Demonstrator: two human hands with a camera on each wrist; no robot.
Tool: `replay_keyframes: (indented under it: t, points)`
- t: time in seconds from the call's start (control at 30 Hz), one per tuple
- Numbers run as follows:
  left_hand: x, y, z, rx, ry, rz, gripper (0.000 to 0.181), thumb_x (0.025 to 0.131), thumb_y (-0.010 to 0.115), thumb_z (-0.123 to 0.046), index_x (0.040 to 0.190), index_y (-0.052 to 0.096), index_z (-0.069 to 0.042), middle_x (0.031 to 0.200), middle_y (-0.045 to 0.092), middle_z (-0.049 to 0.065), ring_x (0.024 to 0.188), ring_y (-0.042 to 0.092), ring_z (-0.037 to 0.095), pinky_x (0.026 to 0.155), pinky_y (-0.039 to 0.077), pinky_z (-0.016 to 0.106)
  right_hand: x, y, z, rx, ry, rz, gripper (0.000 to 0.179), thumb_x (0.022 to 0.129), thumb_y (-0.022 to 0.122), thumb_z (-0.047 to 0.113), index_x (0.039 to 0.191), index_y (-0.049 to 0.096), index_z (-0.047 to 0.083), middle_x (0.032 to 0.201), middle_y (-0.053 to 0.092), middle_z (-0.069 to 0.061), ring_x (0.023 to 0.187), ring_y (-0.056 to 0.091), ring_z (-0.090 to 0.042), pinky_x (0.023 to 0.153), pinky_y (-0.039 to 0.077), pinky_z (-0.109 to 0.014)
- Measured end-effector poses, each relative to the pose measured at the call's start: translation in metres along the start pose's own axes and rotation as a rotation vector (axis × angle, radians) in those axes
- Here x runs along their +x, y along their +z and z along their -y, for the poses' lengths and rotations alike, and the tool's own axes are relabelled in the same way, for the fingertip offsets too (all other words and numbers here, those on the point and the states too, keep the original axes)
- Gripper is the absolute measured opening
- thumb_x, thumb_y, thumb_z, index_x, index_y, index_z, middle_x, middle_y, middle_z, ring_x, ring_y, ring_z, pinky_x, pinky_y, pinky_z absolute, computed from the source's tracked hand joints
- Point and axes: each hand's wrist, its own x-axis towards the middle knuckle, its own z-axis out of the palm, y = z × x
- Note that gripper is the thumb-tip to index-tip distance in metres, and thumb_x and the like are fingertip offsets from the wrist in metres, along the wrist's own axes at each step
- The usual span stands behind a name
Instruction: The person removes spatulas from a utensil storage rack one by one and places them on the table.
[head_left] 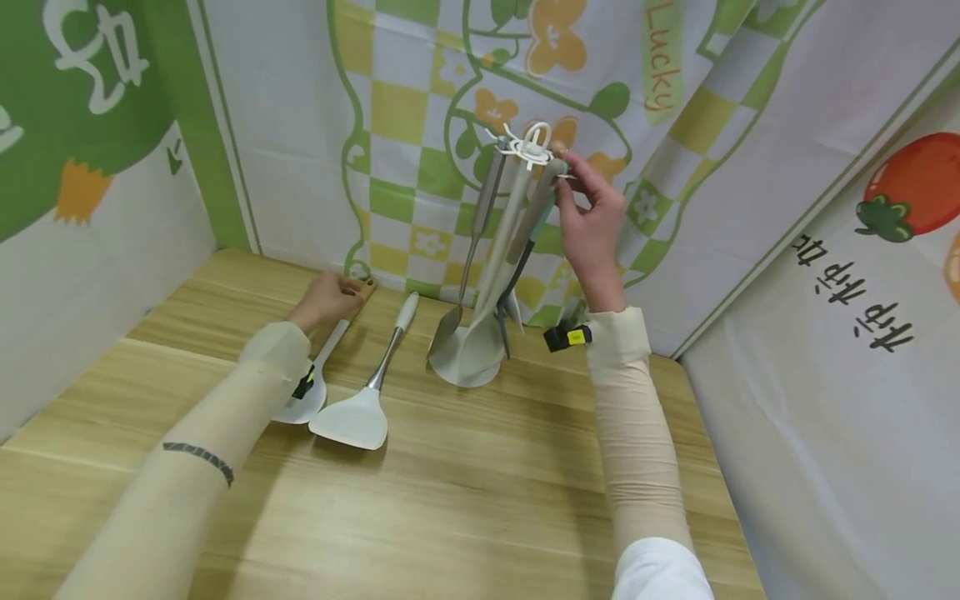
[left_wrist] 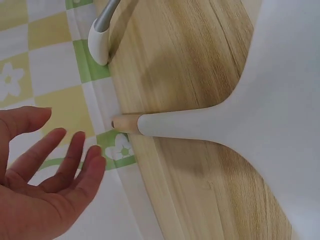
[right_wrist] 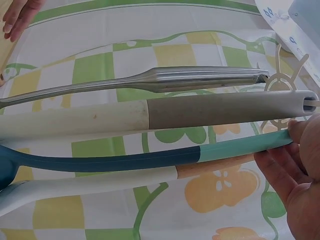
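Observation:
In the head view a white rack with a ring of hooks [head_left: 531,152] stands at the back, hung with several utensils. My right hand [head_left: 596,221] is up at the hooks. It pinches the end of a teal handle [right_wrist: 240,145] on a dark blue utensil, whose head is cut off in the right wrist view. Low on the left, my left hand [head_left: 326,302] hovers at the wooden handle end [left_wrist: 127,123] of a white utensil [head_left: 303,407] lying on the table. Its fingers are loosely bent and hold nothing. My forearm partly hides that utensil's head.
A white turner [head_left: 352,419] with a steel shaft lies right of the wooden-tipped utensil. From the rack hang a metal utensil [right_wrist: 200,79] and a grey-handled one [right_wrist: 225,110]. The rack's round base [head_left: 468,375] rests on the wooden table [head_left: 480,508], close to the patterned curtain [head_left: 401,108].

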Motion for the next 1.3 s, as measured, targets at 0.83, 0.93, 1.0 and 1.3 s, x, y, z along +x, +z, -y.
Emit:
replay_keyframes:
  t: [0.83,0.93,1.0,1.3]
  points:
    - [0.016,0.022,-0.05,-0.206,0.213,-0.069,0.058,0.11,0.043,-0.039,0.148,0.045,0.006,0.151,0.047,0.026,0.136,0.05,0.044,0.115,0.042,0.056,-0.001,-0.001,0.003,0.014,-0.025,0.016,0.027,0.097,0.056,-0.011,0.123,0.063,-0.017,0.123,0.066,-0.032,0.087,0.066,-0.002,0.071,0.061,-0.018]
    - [0.018,0.025,-0.06,-0.212,0.233,-0.074,0.06,0.11,0.04,-0.04,0.15,0.042,0.004,0.152,0.047,0.025,0.138,0.047,0.043,0.117,0.04,0.056,-0.001,0.0,0.004,0.013,-0.02,0.007,0.027,0.097,0.056,-0.012,0.123,0.063,-0.017,0.122,0.067,-0.031,0.086,0.065,-0.002,0.071,0.061,-0.017]
    - [0.019,0.028,-0.066,-0.214,0.255,-0.09,0.059,0.11,0.04,-0.039,0.15,0.043,0.005,0.151,0.048,0.026,0.138,0.047,0.043,0.118,0.039,0.056,-0.001,0.001,0.005,0.011,-0.015,0.003,0.027,0.097,0.056,-0.012,0.122,0.063,-0.017,0.121,0.067,-0.03,0.085,0.065,-0.002,0.07,0.06,-0.017]
    - [0.019,0.039,-0.095,-0.313,0.381,-0.154,0.057,0.109,0.046,-0.039,0.15,0.045,0.0,0.146,0.056,0.02,0.132,0.055,0.037,0.114,0.045,0.05,-0.003,0.003,0.003,0.002,-0.013,-0.007,0.027,0.097,0.056,-0.011,0.122,0.063,-0.017,0.119,0.068,-0.03,0.085,0.065,-0.002,0.071,0.062,-0.02]
